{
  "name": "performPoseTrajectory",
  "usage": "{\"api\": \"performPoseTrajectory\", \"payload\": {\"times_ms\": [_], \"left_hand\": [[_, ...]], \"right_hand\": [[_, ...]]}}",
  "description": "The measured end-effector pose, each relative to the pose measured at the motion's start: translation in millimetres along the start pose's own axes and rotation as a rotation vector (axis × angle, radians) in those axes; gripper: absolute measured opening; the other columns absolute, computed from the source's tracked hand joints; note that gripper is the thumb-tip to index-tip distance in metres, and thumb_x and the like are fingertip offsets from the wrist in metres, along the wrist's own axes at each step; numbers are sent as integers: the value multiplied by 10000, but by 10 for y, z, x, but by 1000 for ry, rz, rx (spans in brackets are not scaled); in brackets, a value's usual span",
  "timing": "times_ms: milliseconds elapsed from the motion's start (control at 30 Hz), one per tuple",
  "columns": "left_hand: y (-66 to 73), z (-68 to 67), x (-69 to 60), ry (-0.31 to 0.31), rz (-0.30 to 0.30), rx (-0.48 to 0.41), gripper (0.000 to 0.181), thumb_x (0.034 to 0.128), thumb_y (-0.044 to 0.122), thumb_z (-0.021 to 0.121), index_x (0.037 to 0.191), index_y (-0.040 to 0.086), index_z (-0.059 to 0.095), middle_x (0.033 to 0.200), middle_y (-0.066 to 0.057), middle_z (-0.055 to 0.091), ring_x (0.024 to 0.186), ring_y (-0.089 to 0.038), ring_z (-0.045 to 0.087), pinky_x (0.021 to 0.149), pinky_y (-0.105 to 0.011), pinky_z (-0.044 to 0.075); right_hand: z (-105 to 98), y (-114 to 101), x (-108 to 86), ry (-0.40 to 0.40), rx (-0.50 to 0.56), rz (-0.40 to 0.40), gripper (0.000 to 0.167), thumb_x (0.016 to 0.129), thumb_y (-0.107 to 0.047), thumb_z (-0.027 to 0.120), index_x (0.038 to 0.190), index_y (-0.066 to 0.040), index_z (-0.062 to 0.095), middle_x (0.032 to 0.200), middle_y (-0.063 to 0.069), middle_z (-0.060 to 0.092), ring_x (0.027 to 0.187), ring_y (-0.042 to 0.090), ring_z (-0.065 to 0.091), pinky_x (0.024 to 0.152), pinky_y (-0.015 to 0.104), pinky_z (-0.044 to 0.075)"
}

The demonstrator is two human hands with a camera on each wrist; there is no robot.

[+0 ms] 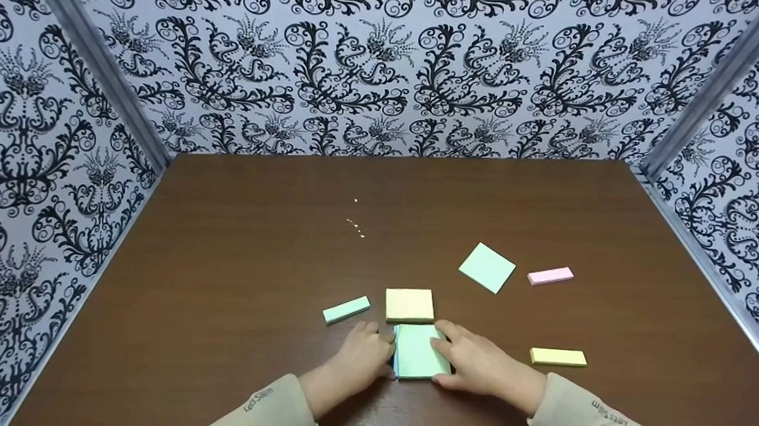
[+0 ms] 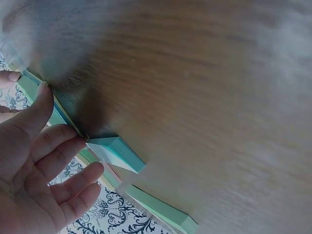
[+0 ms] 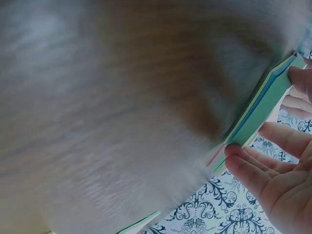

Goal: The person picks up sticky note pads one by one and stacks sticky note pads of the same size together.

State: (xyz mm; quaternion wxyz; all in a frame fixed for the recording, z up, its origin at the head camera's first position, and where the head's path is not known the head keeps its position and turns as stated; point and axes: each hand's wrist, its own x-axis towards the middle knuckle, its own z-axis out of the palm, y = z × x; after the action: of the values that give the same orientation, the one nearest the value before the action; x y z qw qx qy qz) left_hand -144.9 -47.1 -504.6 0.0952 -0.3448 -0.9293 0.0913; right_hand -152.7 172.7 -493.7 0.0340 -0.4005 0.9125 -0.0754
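A stack of square sticky note pads [image 1: 422, 352] lies near the front of the table, pale green on top, with a blue edge along its left side. My left hand [image 1: 364, 352] holds this stack at its left edge, thumb near the front corner. At the right edge, my right hand [image 1: 476, 360] grips it, fingertips partly over the top. Blue and yellow layers show along the stack's front edge [image 3: 261, 100] in the right wrist view. Just behind the stack lies a yellow sticky note pad [image 1: 409, 305].
A narrow green pad [image 1: 346, 310] lies left of the yellow pad. Toward the right are a square green pad [image 1: 487, 268], a narrow pink pad [image 1: 550, 275] and a narrow yellow pad [image 1: 558, 357]. Small pale specks [image 1: 356, 228] dot the brown table [image 1: 253, 231]. Patterned walls [image 1: 362, 67] enclose it.
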Motion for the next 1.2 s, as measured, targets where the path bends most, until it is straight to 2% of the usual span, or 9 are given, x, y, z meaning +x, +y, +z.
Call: {"api": "performPoseTrajectory", "payload": {"times_ms": [200, 433, 733, 900, 1200], "left_hand": [[3, -10, -1, -1, -19, 21, 312, 663, 522, 684, 685, 211, 686, 786, 102, 599, 739, -142, 514, 683, -272, 388], [11, -45, 5, -71, -52, 52, 380, 656, 577, 641, 694, 202, 693, 847, 92, 637, 718, -132, 474, 686, -270, 351], [14, -30, 21, -25, 12, 143, 324, 642, 548, 643, 626, 229, 694, 732, 88, 611, 722, -126, 499, 674, -259, 340], [9, -31, 21, -11, 17, 140, 301, 632, 533, 638, 635, 238, 699, 741, 85, 605, 720, -132, 502, 673, -263, 344], [26, -52, 34, -49, 17, 133, 286, 641, 521, 650, 639, 239, 701, 748, 85, 620, 734, -128, 504, 686, -258, 344]], "right_hand": [[-13, -10, 4, -18, 8, 6, 534, 823, -353, 646, 1179, 38, 574, 1262, 257, 465, 1119, 356, 510, 819, 423, 487], [1, 5, -11, -2, 16, -13, 533, 827, -340, 648, 1178, 55, 573, 1257, 278, 473, 1108, 358, 525, 817, 414, 490], [16, -10, 27, 1, 35, 0, 525, 822, -344, 650, 1164, 48, 581, 1243, 277, 471, 1078, 356, 540, 810, 420, 489], [37, -12, 37, 5, 47, 1, 523, 822, -341, 648, 1161, 51, 580, 1238, 274, 469, 1064, 348, 546, 805, 417, 489], [40, -18, 46, 9, 47, -4, 522, 825, -340, 648, 1166, 48, 579, 1234, 262, 468, 1057, 339, 550, 795, 406, 493]]}}
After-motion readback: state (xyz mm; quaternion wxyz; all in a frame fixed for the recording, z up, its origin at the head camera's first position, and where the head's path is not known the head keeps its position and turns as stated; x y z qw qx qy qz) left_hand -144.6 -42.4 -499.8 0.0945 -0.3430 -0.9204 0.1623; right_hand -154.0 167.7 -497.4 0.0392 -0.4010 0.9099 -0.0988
